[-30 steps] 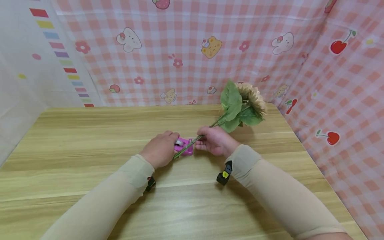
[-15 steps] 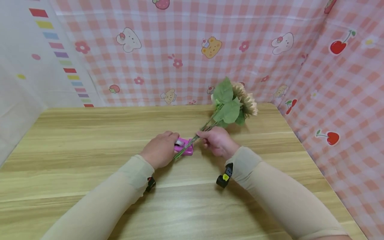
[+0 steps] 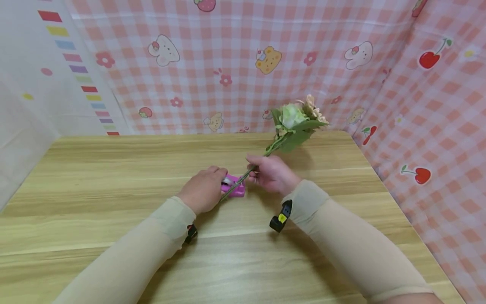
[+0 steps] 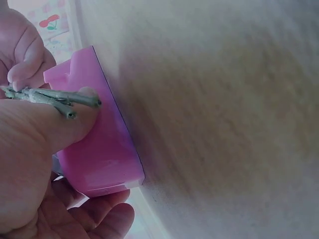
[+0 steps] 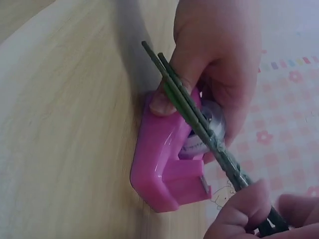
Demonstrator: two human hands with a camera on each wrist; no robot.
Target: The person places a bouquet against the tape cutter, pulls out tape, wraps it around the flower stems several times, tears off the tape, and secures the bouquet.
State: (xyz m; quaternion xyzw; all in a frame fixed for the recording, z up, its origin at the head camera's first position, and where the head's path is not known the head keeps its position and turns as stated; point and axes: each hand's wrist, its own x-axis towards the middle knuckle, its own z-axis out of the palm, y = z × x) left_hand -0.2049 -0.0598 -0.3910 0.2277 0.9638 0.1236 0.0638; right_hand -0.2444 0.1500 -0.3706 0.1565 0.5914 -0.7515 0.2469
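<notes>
My left hand (image 3: 203,188) holds a pink tape dispenser (image 3: 238,192) on the wooden table, thumb along its near side. A clear tape roll (image 5: 193,145) sits inside the dispenser. My right hand (image 3: 275,175) pinches a small bunch of flowers by the green stems (image 5: 192,114). The stems slant across the front of the dispenser, their cut ends overlapping my left thumb (image 4: 75,127) in the left wrist view. A shiny band (image 5: 240,177) shows on them near my right fingers. At the far end are a pale green flower (image 3: 292,116), a cream flower (image 3: 312,109) and leaves.
The wooden table (image 3: 114,202) reaches back to a pink checked cloth (image 3: 228,42) with cartoon prints. More checked cloth (image 3: 436,118) bounds the right side, and a white cloth (image 3: 30,114) stands on the left. Black straps hang below both wrists.
The bunch has swung and turned about its stems, so the pale green flower now faces up where leaves were. My right fingers have shifted on the stems. My left hand and the dispenser have stayed put.
</notes>
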